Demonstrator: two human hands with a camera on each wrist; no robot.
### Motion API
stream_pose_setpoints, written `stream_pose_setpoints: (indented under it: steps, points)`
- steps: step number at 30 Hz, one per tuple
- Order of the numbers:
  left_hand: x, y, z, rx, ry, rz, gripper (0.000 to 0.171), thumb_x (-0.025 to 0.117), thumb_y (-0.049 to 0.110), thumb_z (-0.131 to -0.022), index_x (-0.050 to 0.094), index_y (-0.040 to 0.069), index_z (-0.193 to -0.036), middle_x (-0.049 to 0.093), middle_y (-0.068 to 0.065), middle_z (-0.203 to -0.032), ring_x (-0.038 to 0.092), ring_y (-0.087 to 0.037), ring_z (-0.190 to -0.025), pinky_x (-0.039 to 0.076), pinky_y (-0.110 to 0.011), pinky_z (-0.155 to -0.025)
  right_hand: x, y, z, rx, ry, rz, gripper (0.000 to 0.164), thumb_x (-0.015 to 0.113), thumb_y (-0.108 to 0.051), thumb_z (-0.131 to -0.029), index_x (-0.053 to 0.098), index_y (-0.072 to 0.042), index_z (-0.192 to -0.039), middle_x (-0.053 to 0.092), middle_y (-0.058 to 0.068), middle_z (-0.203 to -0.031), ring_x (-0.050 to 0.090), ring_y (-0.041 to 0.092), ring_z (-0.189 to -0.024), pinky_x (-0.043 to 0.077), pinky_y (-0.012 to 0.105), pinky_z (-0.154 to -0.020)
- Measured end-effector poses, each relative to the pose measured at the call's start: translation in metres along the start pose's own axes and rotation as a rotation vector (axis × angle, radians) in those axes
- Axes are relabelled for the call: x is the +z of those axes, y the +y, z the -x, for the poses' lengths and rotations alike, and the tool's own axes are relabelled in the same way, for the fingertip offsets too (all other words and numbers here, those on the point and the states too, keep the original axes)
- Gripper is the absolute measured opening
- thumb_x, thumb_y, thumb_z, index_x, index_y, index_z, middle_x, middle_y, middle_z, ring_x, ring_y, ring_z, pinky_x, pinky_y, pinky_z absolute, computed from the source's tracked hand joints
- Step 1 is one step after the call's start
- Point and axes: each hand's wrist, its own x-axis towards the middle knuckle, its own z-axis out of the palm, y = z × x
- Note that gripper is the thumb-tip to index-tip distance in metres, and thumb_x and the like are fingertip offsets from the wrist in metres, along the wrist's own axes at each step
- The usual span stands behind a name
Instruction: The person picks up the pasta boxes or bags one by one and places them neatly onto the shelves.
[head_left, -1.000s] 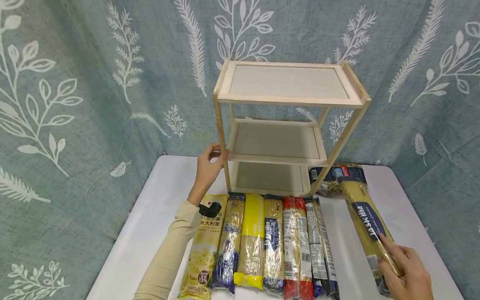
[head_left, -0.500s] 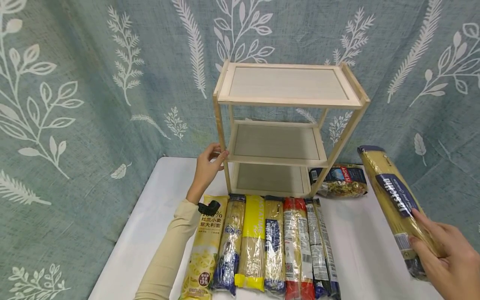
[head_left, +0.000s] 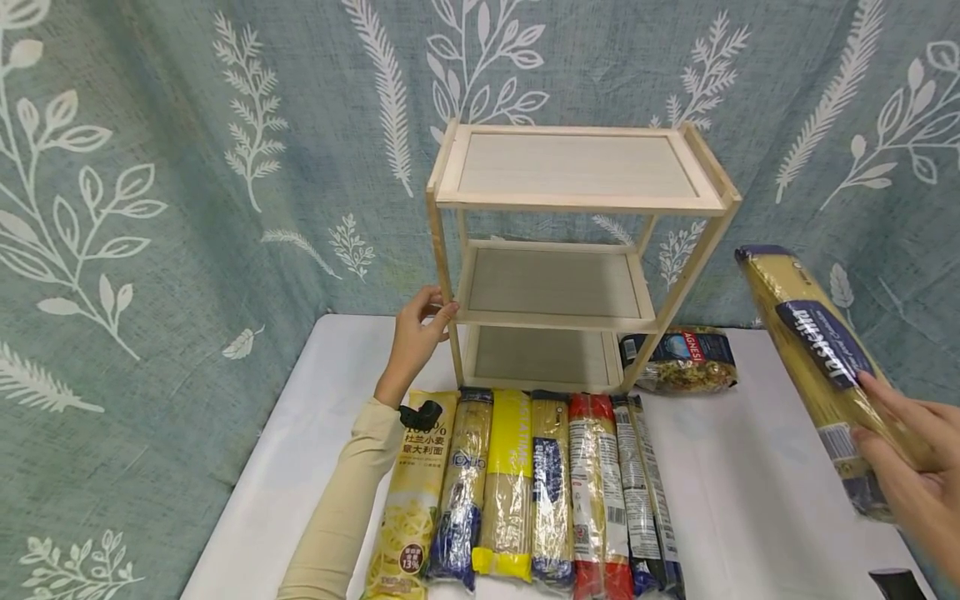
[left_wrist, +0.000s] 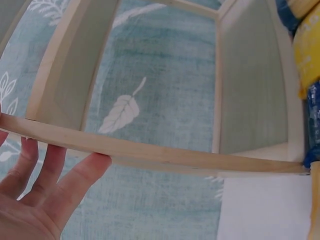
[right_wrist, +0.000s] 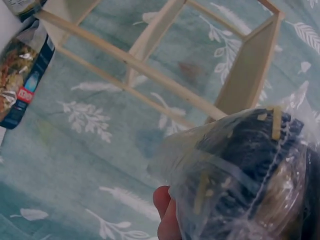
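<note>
A three-tier wooden shelf rack stands at the back of the white table. My left hand holds its left front post, thumb and fingertips at the wood. At the right, my right hand grips a long spaghetti pack with a dark blue label, near its lower end. The pack is raised above the table and tilted, its top leaning left. In the right wrist view the pack's clear-wrapped dark end fills the lower right and hides most of the hand.
In front of the rack, several long pasta packs lie side by side, from a cream one to a yellow one and a red-ended one. An Agnesi pasta bag lies beside the rack's right leg. A patterned curtain surrounds the table.
My right hand has lifted the spaghetti pack up and to the right, away from the Agnesi bag it overlapped. The left hand stays at the post.
</note>
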Motion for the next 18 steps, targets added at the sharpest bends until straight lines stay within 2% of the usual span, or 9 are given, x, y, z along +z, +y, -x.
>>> stream_pose_setpoints:
  steps: [2, 6, 11, 13, 14, 16, 17, 18]
  points:
    - [0.0, 0.0, 0.0, 0.007, -0.001, -0.004, 0.031, 0.06, 0.016, -0.095, 0.056, -0.002, -0.119, 0.058, -0.02, -0.108, 0.06, -0.033, -0.094, 0.059, -0.034, -0.065, 0.0, -0.001, -0.002, 0.01, 0.006, -0.006, 0.053, 0.06, 0.015, -0.078, 0.057, -0.002, -0.128, 0.049, 0.034, -0.108, 0.042, 0.013, -0.091, 0.024, -0.003, -0.049]
    - [0.001, -0.002, 0.0, 0.02, -0.003, -0.002, 0.029, 0.059, 0.016, -0.095, 0.056, -0.002, -0.118, 0.058, -0.02, -0.108, 0.06, -0.032, -0.094, 0.059, -0.037, -0.066, -0.002, -0.004, -0.005, 0.016, 0.026, -0.006, 0.054, 0.061, 0.013, -0.078, 0.058, -0.006, -0.128, 0.05, 0.031, -0.106, 0.027, -0.016, -0.084, 0.026, -0.001, -0.043]
    - [0.001, -0.003, 0.001, 0.019, 0.002, 0.013, 0.031, 0.059, 0.016, -0.095, 0.055, -0.001, -0.12, 0.057, -0.02, -0.109, 0.06, -0.033, -0.095, 0.058, -0.049, -0.068, -0.005, -0.01, -0.01, -0.007, 0.054, 0.006, 0.054, 0.063, 0.012, -0.079, 0.059, -0.01, -0.128, 0.052, 0.025, -0.104, 0.029, -0.02, -0.075, 0.027, 0.001, -0.038]
    - [0.0, -0.003, 0.001, 0.016, 0.003, 0.016, 0.031, 0.059, 0.017, -0.095, 0.055, -0.001, -0.12, 0.057, -0.02, -0.108, 0.06, -0.034, -0.095, 0.057, -0.05, -0.068, -0.006, -0.012, -0.013, 0.021, 0.067, 0.007, 0.054, 0.063, 0.009, -0.08, 0.06, -0.013, -0.128, 0.053, 0.008, -0.101, 0.031, -0.02, -0.072, 0.028, 0.001, -0.038]
    - [0.001, -0.003, 0.001, 0.016, 0.003, 0.016, 0.031, 0.059, 0.017, -0.095, 0.055, -0.001, -0.12, 0.057, -0.02, -0.108, 0.059, -0.034, -0.095, 0.057, -0.049, -0.068, -0.006, -0.012, -0.015, 0.032, 0.072, 0.006, 0.053, 0.063, 0.009, -0.08, 0.06, -0.014, -0.128, 0.052, 0.006, -0.101, 0.031, -0.021, -0.071, 0.028, 0.0, -0.039]
    - [0.001, -0.003, 0.001, 0.014, 0.002, 0.013, 0.031, 0.059, 0.017, -0.096, 0.055, -0.001, -0.12, 0.057, -0.019, -0.108, 0.059, -0.034, -0.095, 0.058, -0.049, -0.068, -0.007, -0.013, -0.019, 0.065, 0.08, -0.005, 0.054, 0.063, 0.007, -0.08, 0.06, -0.018, -0.128, 0.047, -0.012, -0.101, 0.032, -0.02, -0.072, 0.029, -0.001, -0.04]
    - [0.001, -0.003, 0.001, 0.013, 0.003, 0.012, 0.031, 0.059, 0.017, -0.096, 0.055, -0.001, -0.121, 0.057, -0.019, -0.108, 0.059, -0.034, -0.095, 0.058, -0.048, -0.068, -0.008, -0.013, -0.021, 0.062, 0.087, -0.007, 0.054, 0.063, 0.007, -0.08, 0.06, -0.018, -0.128, 0.048, -0.012, -0.101, 0.033, -0.02, -0.071, 0.029, -0.001, -0.04]
    - [0.001, -0.003, 0.001, 0.012, 0.004, 0.012, 0.031, 0.059, 0.017, -0.096, 0.055, -0.001, -0.121, 0.057, -0.019, -0.108, 0.059, -0.034, -0.096, 0.058, -0.049, -0.068, -0.008, -0.014, -0.023, 0.062, 0.088, -0.019, 0.054, 0.062, 0.007, -0.081, 0.06, -0.019, -0.128, 0.045, -0.018, -0.101, 0.033, -0.02, -0.072, 0.029, -0.001, -0.041]
